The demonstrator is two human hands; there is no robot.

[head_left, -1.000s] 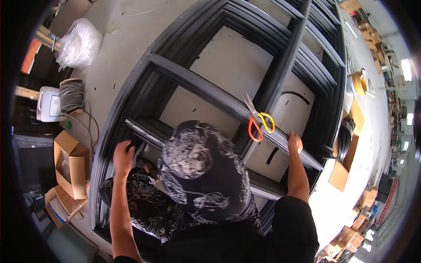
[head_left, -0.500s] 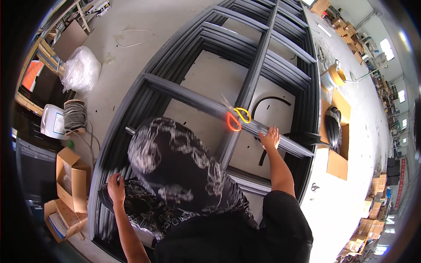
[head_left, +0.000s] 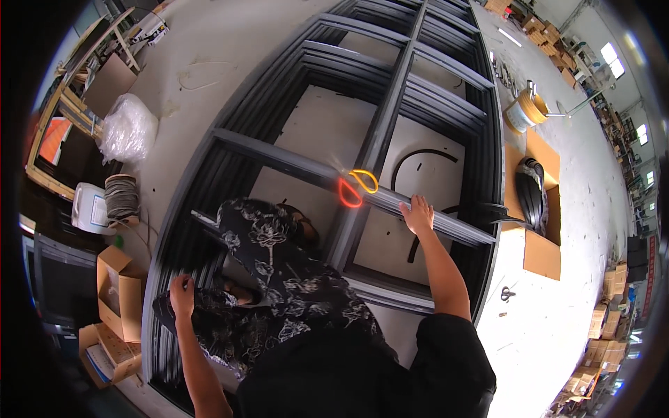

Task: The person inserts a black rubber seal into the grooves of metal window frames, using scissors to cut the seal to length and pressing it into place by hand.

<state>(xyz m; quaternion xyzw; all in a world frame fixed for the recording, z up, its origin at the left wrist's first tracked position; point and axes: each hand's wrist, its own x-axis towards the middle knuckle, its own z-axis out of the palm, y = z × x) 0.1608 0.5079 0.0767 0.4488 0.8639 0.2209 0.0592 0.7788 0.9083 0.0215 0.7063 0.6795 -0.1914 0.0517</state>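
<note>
A stack of dark grey metal frames (head_left: 325, 167) with crossbars lies across the floor. My right hand (head_left: 419, 214) rests on a crossbar, fingers stretched out, gripping nothing. Left of it on the same bar are scissors (head_left: 357, 187) with one red-orange and one yellow handle loop, blades blurred. My left hand (head_left: 182, 298) is closed by the stack's left edge, beside my knee; a small dark bit shows at its fingers, too little to name. My legs in black patterned trousers (head_left: 293, 279) are inside the frame openings. A black rubber-like strip (head_left: 425, 155) curves on the floor within the frames.
Right of the stack, an open cardboard box (head_left: 542, 256) holds coiled black strip (head_left: 531, 195). A yellow-rimmed bucket (head_left: 527, 111) stands beyond it, and dark-handled scissors (head_left: 508, 294) lie nearer. On the left are a cord spool (head_left: 122, 200), white jug (head_left: 90, 207), plastic bundle (head_left: 129, 129) and cardboard boxes (head_left: 120, 296).
My raised, patterned-trouser leg has come down, and my feet now show inside the frame openings. Both hands keep about the same places; the view has shifted slightly.
</note>
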